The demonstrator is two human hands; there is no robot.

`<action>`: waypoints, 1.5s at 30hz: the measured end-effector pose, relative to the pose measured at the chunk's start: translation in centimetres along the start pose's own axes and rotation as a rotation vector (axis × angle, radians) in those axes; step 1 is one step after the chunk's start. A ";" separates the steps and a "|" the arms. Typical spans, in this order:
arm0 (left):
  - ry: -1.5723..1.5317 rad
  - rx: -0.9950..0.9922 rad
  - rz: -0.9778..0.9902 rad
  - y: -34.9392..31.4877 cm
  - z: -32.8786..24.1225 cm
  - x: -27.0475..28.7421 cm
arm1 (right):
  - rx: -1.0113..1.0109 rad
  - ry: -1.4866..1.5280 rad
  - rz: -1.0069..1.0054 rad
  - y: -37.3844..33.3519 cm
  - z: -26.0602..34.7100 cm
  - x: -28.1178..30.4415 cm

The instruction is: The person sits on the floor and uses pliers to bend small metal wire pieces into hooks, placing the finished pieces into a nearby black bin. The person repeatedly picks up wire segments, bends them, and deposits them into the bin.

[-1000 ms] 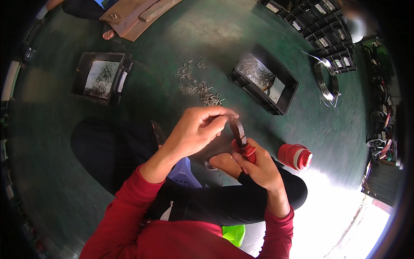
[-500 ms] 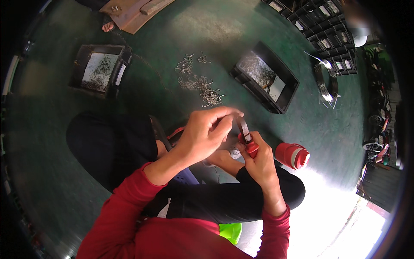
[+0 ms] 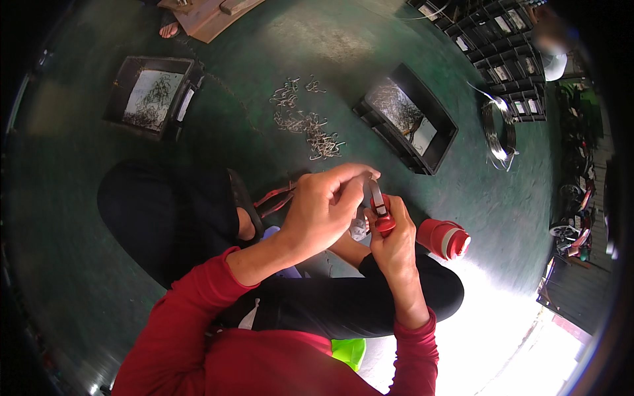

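Upright in my right hand (image 3: 396,244) is a pair of pliers (image 3: 380,209) with red handles and metal jaws, gripped around the handles. My left hand (image 3: 323,204) is closed in a pinch, its thumb and forefinger right at the jaws' tip. Whatever it pinches is too small or too hidden to make out. Past my hands, a loose heap of small bent wire hooks (image 3: 322,142) lies on the green floor. Another red-handled tool (image 3: 274,198) rests beside my left foot, partly covered by my left hand.
Black crates with thin wire pieces stand at the right (image 3: 422,97) and left (image 3: 119,87). A wire coil (image 3: 490,129) lies by stacked black crates (image 3: 498,56). A red flask (image 3: 446,239) is beside my right knee. Another person's foot (image 3: 170,30) shows near a brown board (image 3: 206,21).
Both hands keep nearly the same pose at the pliers, with the left fingertips still at the jaws. The view has shifted slightly, and more of the red-handled tool on the floor shows.
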State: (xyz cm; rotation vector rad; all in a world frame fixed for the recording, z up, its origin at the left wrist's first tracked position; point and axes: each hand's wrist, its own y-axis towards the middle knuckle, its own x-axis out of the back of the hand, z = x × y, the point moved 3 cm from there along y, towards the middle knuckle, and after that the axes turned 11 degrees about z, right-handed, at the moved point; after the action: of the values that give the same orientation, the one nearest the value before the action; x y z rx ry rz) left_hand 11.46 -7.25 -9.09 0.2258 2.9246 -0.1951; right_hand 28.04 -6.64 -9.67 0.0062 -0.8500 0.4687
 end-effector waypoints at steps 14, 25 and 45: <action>-0.274 0.117 0.157 1.3 1.0 0.7 | -0.109 0.303 0.262 0.2 -1.3 1.7; -0.245 0.217 0.077 3.0 2.1 2.2 | -0.247 -0.406 0.397 -3.0 -2.9 7.3; 1.010 0.286 -0.034 26.7 23.3 8.7 | -0.309 -0.595 0.480 -5.0 -6.3 6.1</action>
State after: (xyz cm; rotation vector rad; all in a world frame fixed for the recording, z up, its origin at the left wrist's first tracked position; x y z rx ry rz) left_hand 11.87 16.70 -36.60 0.4134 3.8869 -0.6799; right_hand 38.06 -7.56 -8.51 -0.3656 -1.5157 0.7988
